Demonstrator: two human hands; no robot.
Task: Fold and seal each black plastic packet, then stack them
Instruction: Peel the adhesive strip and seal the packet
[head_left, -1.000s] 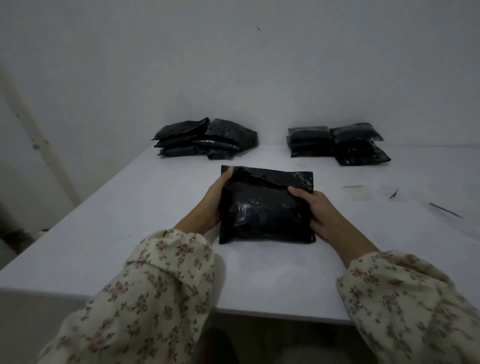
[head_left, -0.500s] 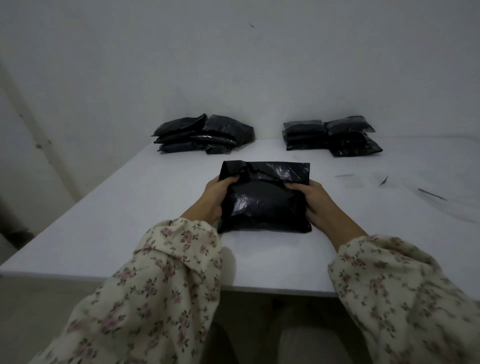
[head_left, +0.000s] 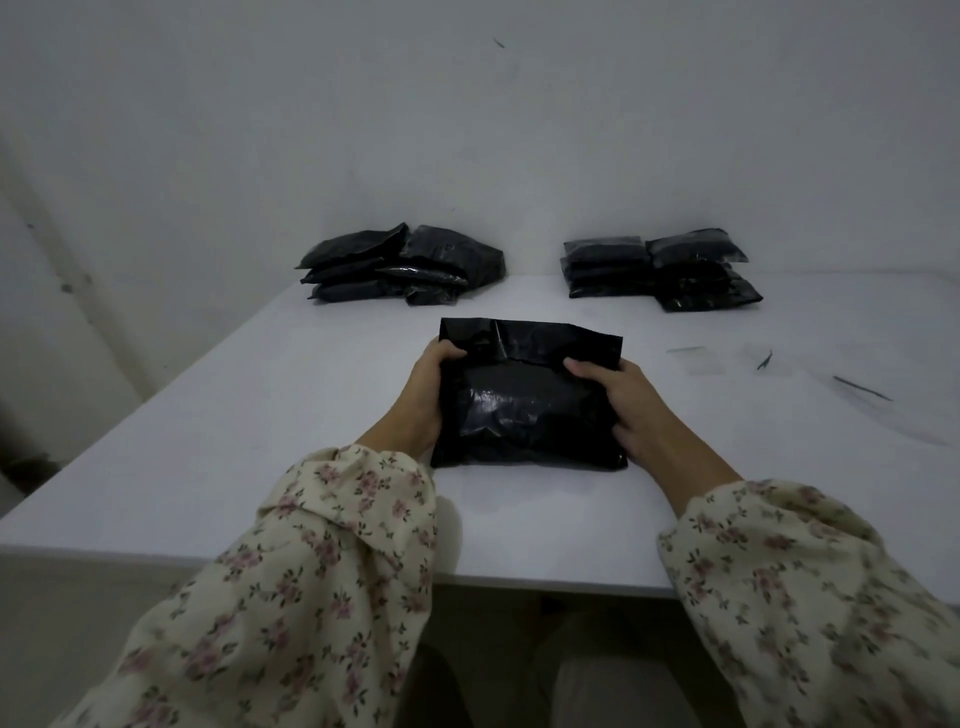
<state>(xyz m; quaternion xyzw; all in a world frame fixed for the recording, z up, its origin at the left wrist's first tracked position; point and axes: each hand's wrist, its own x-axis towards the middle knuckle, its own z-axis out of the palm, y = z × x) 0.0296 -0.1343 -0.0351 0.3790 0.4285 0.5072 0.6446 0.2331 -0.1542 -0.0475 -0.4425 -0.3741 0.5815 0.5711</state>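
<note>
Squarely in front of me, the black packet (head_left: 524, 410) lies flat on the counter (head_left: 234, 415), towards its near edge, with the flap (head_left: 545, 340) at its far end unfolded and creased. My left hand (head_left: 423, 395) grips the packet's left side, thumb curled over the top just below the flap. My right hand (head_left: 618, 400) grips the right side, thumb on top and fingers down along the edge. Floral sleeves (head_left: 322, 561) cover both forearms. Farther back, by the wall, sit more black packets: the left pile (head_left: 405, 265) and the right pile (head_left: 660, 267), well apart. A few thin dark slivers (head_left: 862, 388) lie on the counter at my right.
</note>
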